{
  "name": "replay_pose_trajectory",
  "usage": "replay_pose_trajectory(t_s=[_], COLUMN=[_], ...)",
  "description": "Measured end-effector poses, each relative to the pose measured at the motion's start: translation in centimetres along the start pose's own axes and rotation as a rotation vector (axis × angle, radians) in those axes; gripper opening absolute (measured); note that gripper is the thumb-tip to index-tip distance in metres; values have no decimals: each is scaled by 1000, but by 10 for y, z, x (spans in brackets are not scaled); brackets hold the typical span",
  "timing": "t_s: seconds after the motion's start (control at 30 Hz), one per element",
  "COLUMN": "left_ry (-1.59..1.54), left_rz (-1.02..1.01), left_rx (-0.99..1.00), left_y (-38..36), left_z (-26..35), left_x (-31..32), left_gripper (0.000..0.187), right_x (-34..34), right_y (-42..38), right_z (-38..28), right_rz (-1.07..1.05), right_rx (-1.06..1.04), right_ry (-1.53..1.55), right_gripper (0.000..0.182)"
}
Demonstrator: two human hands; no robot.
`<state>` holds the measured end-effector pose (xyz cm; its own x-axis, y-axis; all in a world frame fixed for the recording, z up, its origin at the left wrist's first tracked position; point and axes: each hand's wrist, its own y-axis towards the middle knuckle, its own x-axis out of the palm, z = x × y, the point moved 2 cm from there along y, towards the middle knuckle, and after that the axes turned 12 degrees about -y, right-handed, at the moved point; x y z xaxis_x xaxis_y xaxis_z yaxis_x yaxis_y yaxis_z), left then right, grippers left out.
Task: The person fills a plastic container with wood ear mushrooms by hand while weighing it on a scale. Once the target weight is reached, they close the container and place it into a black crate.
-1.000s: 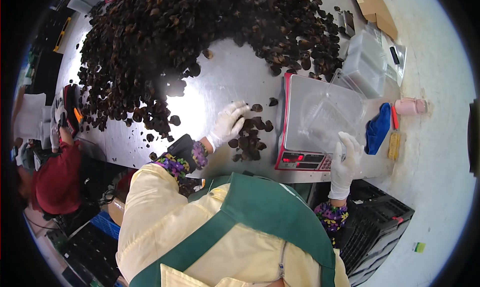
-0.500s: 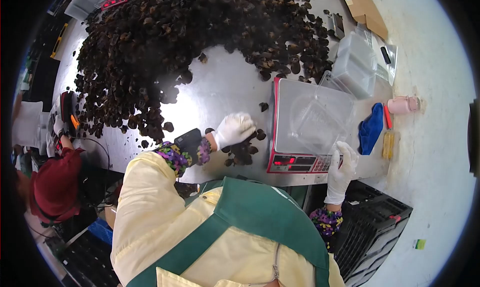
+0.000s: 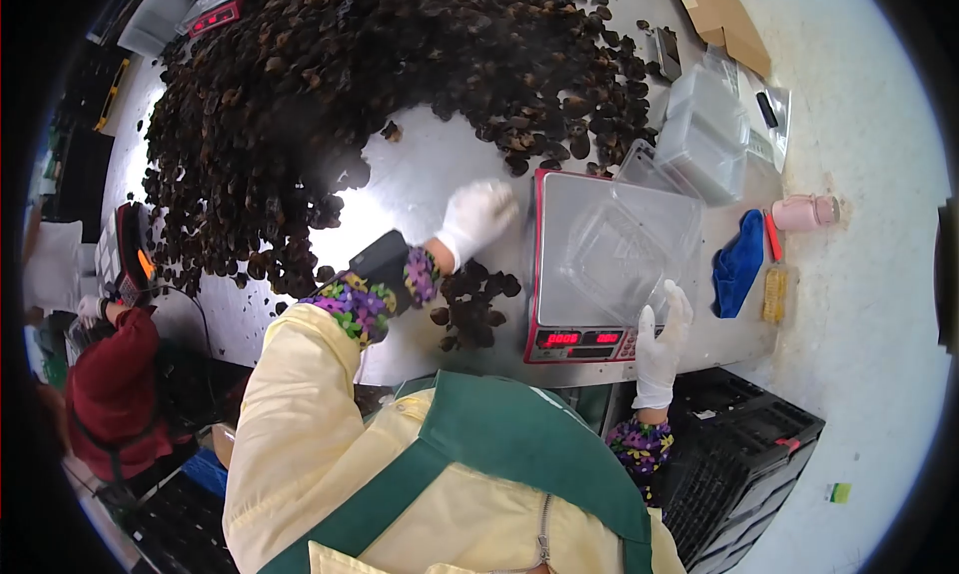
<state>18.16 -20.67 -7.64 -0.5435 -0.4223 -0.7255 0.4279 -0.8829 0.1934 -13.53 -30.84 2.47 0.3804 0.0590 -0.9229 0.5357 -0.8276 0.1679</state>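
My left hand [image 3: 479, 220], in a white glove, is closed above the metal table, and whatever its curled fingers hold is hidden. Just below it lies a small group of dark, wrinkled pieces [image 3: 474, 306]. A red-edged scale [image 3: 559, 274] with lit red digits carries a clear plastic container [image 3: 624, 249]. By the container's near right corner, my right hand [image 3: 662, 344], also gloved, has thumb and fingers apart; contact with the container cannot be made out. A large heap of similar dark pieces [image 3: 330, 84] covers the table's far and left parts.
Stacked clear containers [image 3: 704, 134], a blue cloth [image 3: 739, 264], a pink bottle [image 3: 804, 212] and cardboard [image 3: 721, 19] stand at the right. Black crates [image 3: 739, 454] are below the table edge. A person in red [image 3: 115, 394] works at another scale [image 3: 122, 249] on the left.
My left hand has moved away from the small group, toward the heap. The clear container sits differently on the scale, and my right hand's thumb and fingers have spread near its edge.
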Motion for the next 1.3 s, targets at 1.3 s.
replay_pose_trajectory(t_s=[1.3], left_ry=[-16], left_rz=[359], left_rx=[-168], left_y=[-21], left_z=[-103], left_x=[-52], left_gripper=[26], right_x=[-30], right_y=[43], right_z=[-14], right_rz=[98], right_rx=[-61], right_ry=[-78], right_gripper=[34])
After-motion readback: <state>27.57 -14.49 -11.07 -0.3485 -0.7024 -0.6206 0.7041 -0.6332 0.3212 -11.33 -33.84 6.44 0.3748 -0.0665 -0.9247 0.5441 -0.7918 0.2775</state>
